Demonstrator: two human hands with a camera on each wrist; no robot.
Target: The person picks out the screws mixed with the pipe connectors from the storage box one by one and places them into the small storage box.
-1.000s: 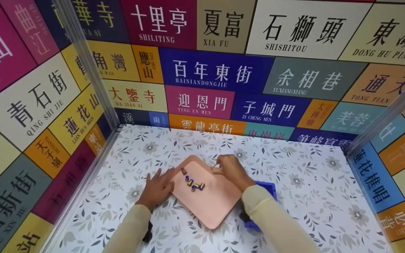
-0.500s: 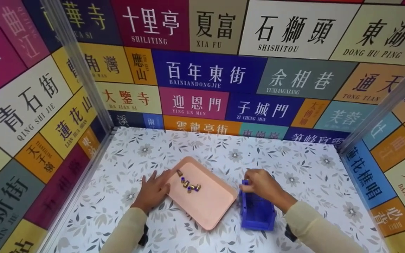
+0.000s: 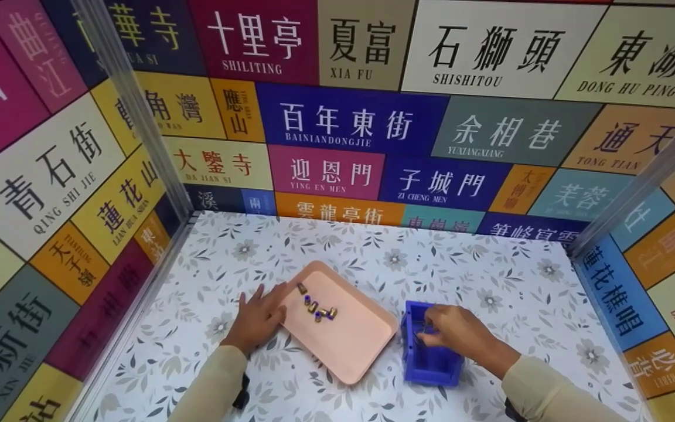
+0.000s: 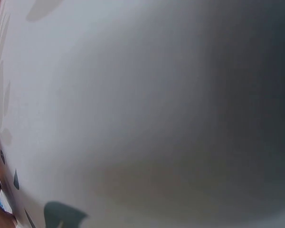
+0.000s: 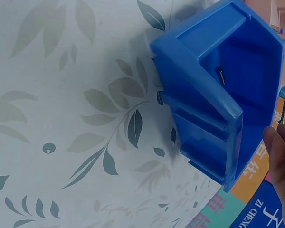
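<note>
My right hand (image 3: 460, 331) is over the blue plastic bin (image 3: 412, 351), pinching a thin threaded screw (image 5: 284, 107) between thumb and fingers. Inside the bin, in the right wrist view, lies another dark screw (image 5: 221, 75). My left hand (image 3: 255, 316) rests by the left edge of the pink tray (image 3: 343, 346), its fingers spread and fairly straight, fingertips at the rim. Several small brass-coloured pieces with blue parts (image 3: 313, 307) lie toward the tray's far left end. The left wrist view shows mostly blurred tabletop.
The tray and bin stand side by side on a table (image 3: 244, 375) with a leaf-and-flower pattern. Panels with Chinese place names (image 3: 349, 117) enclose the back and both sides, joined by clear corner strips (image 3: 150, 117).
My right hand has gone from the tray's far right edge to the bin's far edge, then a little toward me over the bin's inside. My left hand stays at the tray.
</note>
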